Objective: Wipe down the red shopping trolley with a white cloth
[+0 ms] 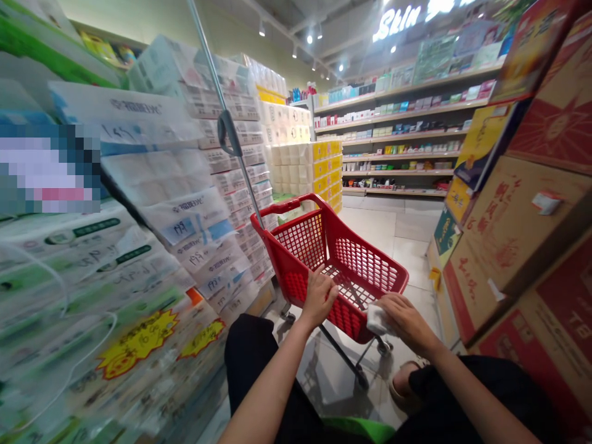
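A red plastic shopping cart (365, 256) with lattice walls stands in front of my knees, its basket bare inside. My left hand (319, 299) is closed over the near rim of the basket, fingers curled inward. In my right hand (404, 317) is a crumpled white cloth (378, 319), pressed against the near right corner of the cart. Whether it is fabric or paper I cannot tell. A metal pole (210, 55) with a grey grip (229, 132) rises at the cart's left handle end.
Stacked tissue packs (185, 209) line the left side, with yellow price signs (139, 342) low down. Cardboard cartons (504, 228) are piled close on the right. Shelves of small boxed goods (398, 132) stand at the back, beyond the tiled floor (407, 225).
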### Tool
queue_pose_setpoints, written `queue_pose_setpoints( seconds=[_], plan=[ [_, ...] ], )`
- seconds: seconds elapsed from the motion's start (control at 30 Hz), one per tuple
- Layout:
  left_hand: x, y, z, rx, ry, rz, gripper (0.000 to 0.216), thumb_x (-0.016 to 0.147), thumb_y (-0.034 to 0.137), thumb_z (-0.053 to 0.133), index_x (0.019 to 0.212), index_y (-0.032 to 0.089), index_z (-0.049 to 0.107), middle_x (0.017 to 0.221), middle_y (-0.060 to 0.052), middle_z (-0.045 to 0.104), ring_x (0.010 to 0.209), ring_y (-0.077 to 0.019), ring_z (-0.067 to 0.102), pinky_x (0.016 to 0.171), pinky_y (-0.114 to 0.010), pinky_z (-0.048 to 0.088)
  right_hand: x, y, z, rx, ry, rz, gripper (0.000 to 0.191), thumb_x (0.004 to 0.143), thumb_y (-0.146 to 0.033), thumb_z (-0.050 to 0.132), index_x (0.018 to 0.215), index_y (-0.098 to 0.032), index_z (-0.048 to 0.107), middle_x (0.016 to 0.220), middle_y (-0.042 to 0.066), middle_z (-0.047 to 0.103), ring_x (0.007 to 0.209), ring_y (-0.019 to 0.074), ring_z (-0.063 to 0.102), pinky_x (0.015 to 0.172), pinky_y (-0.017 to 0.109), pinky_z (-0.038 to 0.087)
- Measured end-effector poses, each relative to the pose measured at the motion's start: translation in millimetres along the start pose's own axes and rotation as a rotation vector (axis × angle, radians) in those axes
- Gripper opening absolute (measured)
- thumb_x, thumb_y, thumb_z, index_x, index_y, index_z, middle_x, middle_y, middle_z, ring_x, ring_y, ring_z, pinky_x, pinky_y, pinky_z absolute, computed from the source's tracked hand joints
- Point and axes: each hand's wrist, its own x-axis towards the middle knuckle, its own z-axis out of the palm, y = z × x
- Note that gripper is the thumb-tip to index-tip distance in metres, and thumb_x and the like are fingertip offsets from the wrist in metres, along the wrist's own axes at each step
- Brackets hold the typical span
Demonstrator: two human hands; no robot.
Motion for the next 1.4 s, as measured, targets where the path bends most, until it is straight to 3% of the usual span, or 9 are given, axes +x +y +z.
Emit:
queue_pose_setpoints(
  seconds=[0.17, 0.27, 0.53, 0.63, 0.77, 0.93, 1.03, 1.27, 1.4],
  plan=[
    [0.2, -5.8, 3.5, 0.005, 0.004, 0.017, 0.015, 0.094, 0.024, 0.044, 0.085, 0.022, 0.056, 0.101, -0.002, 0.060, 0.140, -0.0222, 0.026, 0.119, -0.052, 0.008, 4.5, 61.3, -7.7, -0.054, 0.010, 0.120, 0.034, 0.098, -0.034, 0.033, 0.122, -0.025, 0.055, 0.114, 0.006, 0.064, 0.113, 0.0213, 0.054, 0.105, 0.044, 0.037],
    [1.8, -6.0, 4.8, 0.079, -0.001, 0.019, 0.015, 0.095, 0.027, 0.042, 0.090, 0.022, 0.056, 0.106, -0.002, 0.059, 0.139, -0.0220, 0.028, 0.119, -0.052, 0.011, 10.5, 68.2, -3.9, -0.086, 0.053, 0.176, 0.033, 0.098, -0.035, 0.031, 0.115, -0.024, 0.057, 0.108, 0.005, 0.066, 0.109, 0.0208, 0.056, 0.107, 0.045, 0.035],
    [1.0, -7.3, 5.2, 0.188, 0.008, 0.029, 0.019, 0.096, 0.028, 0.039, 0.104, 0.023, 0.056, 0.113, -0.003, 0.055, 0.136, -0.0213, 0.032, 0.120, -0.051, 0.012, 12.8, -44.3, 26.0, -0.022, 0.118, 0.180, 0.024, 0.096, -0.028, 0.037, 0.109, -0.021, 0.056, 0.104, 0.007, 0.066, 0.106, 0.0221, 0.054, 0.104, 0.045, 0.034],
    [-0.4, -10.3, 4.5, 0.135, 0.003, 0.029, 0.019, 0.096, 0.026, 0.040, 0.098, 0.024, 0.058, 0.112, -0.002, 0.056, 0.134, -0.0210, 0.033, 0.120, -0.051, 0.011, 10.4, -57.3, 26.1, 0.014, 0.094, 0.165, 0.024, 0.096, -0.027, 0.038, 0.111, -0.021, 0.056, 0.106, 0.007, 0.065, 0.106, 0.0213, 0.054, 0.101, 0.043, 0.037],
    [-3.3, -10.6, 5.7, 0.047, 0.003, 0.011, 0.017, 0.094, 0.026, 0.043, 0.089, 0.024, 0.060, 0.109, -0.001, 0.057, 0.134, -0.0218, 0.033, 0.119, -0.052, 0.009, 5.0, -11.1, 8.4, 0.047, -0.028, 0.074, 0.025, 0.096, -0.031, 0.039, 0.110, -0.023, 0.058, 0.107, 0.006, 0.066, 0.105, 0.0201, 0.056, 0.099, 0.041, 0.040],
    [-9.0, -6.3, 6.5, -0.006, 0.010, -0.010, 0.017, 0.093, 0.025, 0.044, 0.086, 0.023, 0.059, 0.109, -0.002, 0.057, 0.137, -0.0230, 0.028, 0.119, -0.053, 0.007, 2.7, 67.3, -9.6, 0.015, 0.017, 0.187, 0.030, 0.097, -0.038, 0.035, 0.112, -0.025, 0.058, 0.115, 0.005, 0.064, 0.114, 0.0205, 0.054, 0.112, 0.046, 0.029],
    [-9.4, -5.7, 5.5, -0.009, 0.000, -0.006, 0.018, 0.094, 0.025, 0.043, 0.086, 0.023, 0.059, 0.109, -0.002, 0.057, 0.139, -0.0229, 0.026, 0.119, -0.052, 0.006, 4.5, 83.1, -5.6, 0.037, 0.018, 0.229, 0.032, 0.097, -0.039, 0.032, 0.111, -0.026, 0.058, 0.114, 0.004, 0.064, 0.113, 0.0199, 0.055, 0.114, 0.048, 0.026],
    [-6.2, -11.2, -8.9, 0.015, -0.031, 0.008, 0.022, 0.095, 0.025, 0.040, 0.089, 0.023, 0.061, 0.108, -0.002, 0.059, 0.139, -0.0224, 0.027, 0.120, -0.051, 0.008, 1.0, 45.3, 12.3, -0.037, 0.234, 0.291, 0.027, 0.096, -0.037, 0.035, 0.096, -0.024, 0.058, 0.097, 0.005, 0.066, 0.104, 0.0214, 0.056, 0.110, 0.047, 0.030],
    [-6.8, -26.3, -24.6, 0.020, -0.048, 0.025, 0.026, 0.094, 0.023, 0.036, 0.088, 0.022, 0.062, 0.110, -0.003, 0.061, 0.140, -0.0235, 0.026, 0.119, -0.053, 0.012, -0.8, 11.3, 9.4, -0.069, 0.216, 0.240, 0.022, 0.095, -0.032, 0.038, 0.094, -0.024, 0.058, 0.094, 0.003, 0.066, 0.099, 0.0204, 0.057, 0.109, 0.045, 0.031]
  ],
)
